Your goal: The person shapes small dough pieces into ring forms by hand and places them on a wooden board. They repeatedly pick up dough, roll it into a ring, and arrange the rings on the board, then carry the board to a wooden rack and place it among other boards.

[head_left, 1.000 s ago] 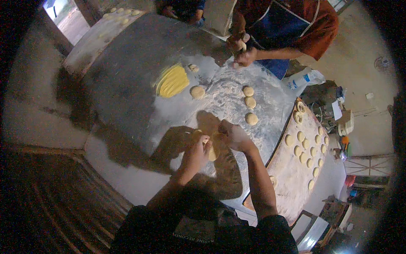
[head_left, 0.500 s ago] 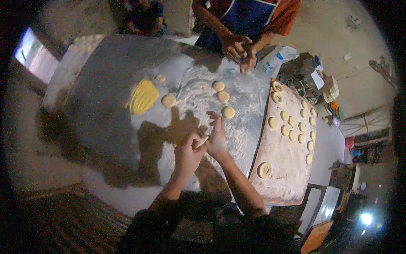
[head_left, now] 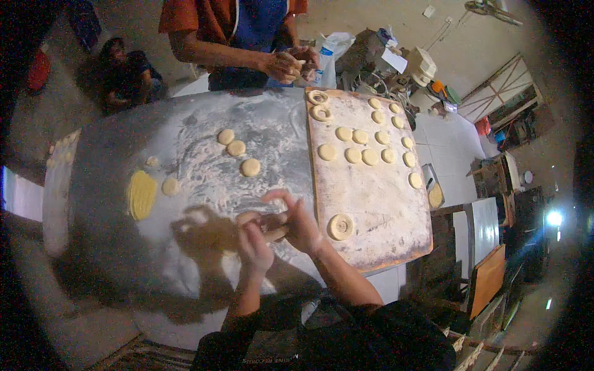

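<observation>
Above the floured table, my left hand [head_left: 253, 247] and my right hand [head_left: 303, 229] meet, fingers curled around a piece of dough [head_left: 276, 234]. It looks ring-like, though my fingers and blur hide part of its outline. Just beyond my hands lies a flat dough round [head_left: 250, 167], with two more farther back. Another dough round [head_left: 170, 187] sits to the left, beside a smeared yellow mass [head_left: 142, 196] and a small dough scrap [head_left: 151, 161]. To my right, on a floured board [head_left: 377, 210], a dough ring [head_left: 341, 227] lies nearest my right hand.
Several dough rounds [head_left: 360, 136] and two dough rings [head_left: 321, 113] occupy the board's far half. Across the table a co-worker's hands [head_left: 291, 65] work a small dough piece. Behind them stands a plastic bag [head_left: 334, 49]. Another person [head_left: 127, 74] sits at far left.
The view has swung toward the right, so the table and board appear farther left. My hands still hold the dough, now closer to the board, and more of its ring-like shape shows.
</observation>
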The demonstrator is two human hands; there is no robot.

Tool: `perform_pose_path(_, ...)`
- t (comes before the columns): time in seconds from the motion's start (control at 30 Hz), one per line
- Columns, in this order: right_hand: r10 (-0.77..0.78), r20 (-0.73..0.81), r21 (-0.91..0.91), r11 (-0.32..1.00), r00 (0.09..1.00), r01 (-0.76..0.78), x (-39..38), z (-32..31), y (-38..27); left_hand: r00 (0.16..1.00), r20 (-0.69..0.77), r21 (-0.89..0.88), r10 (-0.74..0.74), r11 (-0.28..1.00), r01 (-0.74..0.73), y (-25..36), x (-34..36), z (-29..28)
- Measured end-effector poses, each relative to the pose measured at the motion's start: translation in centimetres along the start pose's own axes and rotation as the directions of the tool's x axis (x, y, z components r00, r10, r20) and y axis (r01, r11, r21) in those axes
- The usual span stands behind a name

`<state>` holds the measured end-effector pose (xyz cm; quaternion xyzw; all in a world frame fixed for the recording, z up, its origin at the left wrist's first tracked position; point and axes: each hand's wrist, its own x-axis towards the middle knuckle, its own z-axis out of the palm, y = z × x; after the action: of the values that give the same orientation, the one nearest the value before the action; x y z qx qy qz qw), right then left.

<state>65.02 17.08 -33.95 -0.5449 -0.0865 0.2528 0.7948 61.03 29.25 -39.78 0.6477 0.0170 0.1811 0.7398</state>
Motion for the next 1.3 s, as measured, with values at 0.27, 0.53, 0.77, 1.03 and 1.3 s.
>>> perform_pose_path(0.27, -0.12, -0.109, -0.607, 0.794, 0.987, 0.029, -4.5, -8.3, -1.0, 0.962, 0.21, 0.306, 0.175, 0.923, -0.235, 0.0, -1.1, 8.5)
perform_pose_path(0.53, -0.307, -0.072, -0.66, 0.728, 0.949, 0.185, -7.8, -11.4, -3.1, 0.975, 0.215, 0.229, -0.061, 0.973, 0.01, -1.4, -2.2, 14.7)
perform_pose_path(0.77, -0.332, -0.101, -0.425, 0.867, 0.938, 0.261, -8.4, -15.1, -3.8, 0.974, 0.219, 0.381, -0.059, 0.924, -0.03, -2.4, -2.0, 18.4)
perform_pose_path(1.03, -0.177, -0.136, -0.317, 0.94, 0.975, 0.126, -7.3, -17.2, -2.7, 0.975, 0.22, 0.444, -0.04, 0.894, -0.063, -2.3, -1.0, 19.9)
perform_pose_path(1.3, -0.157, -0.47, -0.783, 0.529, 0.869, -0.327, -0.8, -21.9, -0.6, 0.979, 0.106, 0.844, -0.175, 0.537, 0.004, -5.8, 5.8, 18.6)
